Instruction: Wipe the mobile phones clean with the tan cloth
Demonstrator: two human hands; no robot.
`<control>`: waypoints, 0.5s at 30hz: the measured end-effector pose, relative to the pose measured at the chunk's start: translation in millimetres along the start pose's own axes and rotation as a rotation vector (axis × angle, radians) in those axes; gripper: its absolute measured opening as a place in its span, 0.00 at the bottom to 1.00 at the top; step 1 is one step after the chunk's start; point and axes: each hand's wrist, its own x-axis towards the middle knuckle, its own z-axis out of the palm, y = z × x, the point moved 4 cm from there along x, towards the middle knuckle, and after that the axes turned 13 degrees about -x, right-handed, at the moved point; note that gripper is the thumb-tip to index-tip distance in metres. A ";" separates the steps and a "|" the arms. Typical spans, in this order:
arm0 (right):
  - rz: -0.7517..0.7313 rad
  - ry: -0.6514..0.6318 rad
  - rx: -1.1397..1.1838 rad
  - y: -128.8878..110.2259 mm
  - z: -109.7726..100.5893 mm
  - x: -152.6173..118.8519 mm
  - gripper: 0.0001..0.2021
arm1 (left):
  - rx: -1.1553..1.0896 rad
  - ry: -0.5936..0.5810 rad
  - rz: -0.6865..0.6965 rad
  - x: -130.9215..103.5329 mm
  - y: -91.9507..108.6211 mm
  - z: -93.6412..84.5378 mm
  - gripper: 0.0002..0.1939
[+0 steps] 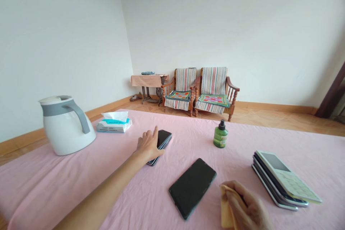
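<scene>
My left hand [147, 145] rests over a small stack of dark phones [164, 137], its thumb and fingers spread around the stack's near end. A single black phone [193, 188] lies face up in the middle of the pink cloth. To its right, my right hand [246, 205] is closed on a folded tan cloth [227, 211] at the bottom of the view. Beyond that hand, a second stack of phones [283, 179] sits at the right, with a white keypad phone on top.
A white and grey jug [67, 129] stands at the left, near a tissue pack [114, 124]. Behind the black phone is a green bottle [220, 137]. Two wooden chairs [215, 88] and a small covered table [147, 81] stand beyond the pink cloth [129, 194].
</scene>
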 end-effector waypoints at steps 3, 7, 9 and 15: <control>0.041 -0.015 0.005 1.1 0.6 -0.7 0.22 | -0.075 -0.085 0.212 -29.4 31.6 -2.5 0.42; 0.057 -0.030 0.016 1.2 0.4 -1.9 0.22 | -0.168 -0.321 0.385 -76.1 55.9 5.7 0.45; 0.043 -0.031 0.016 0.2 0.2 -2.2 0.22 | -0.235 -0.412 0.452 -94.0 61.5 12.4 0.50; 0.029 -0.033 0.010 0.7 1.5 -1.8 0.22 | -0.301 -0.446 0.447 -110.7 66.1 27.3 0.52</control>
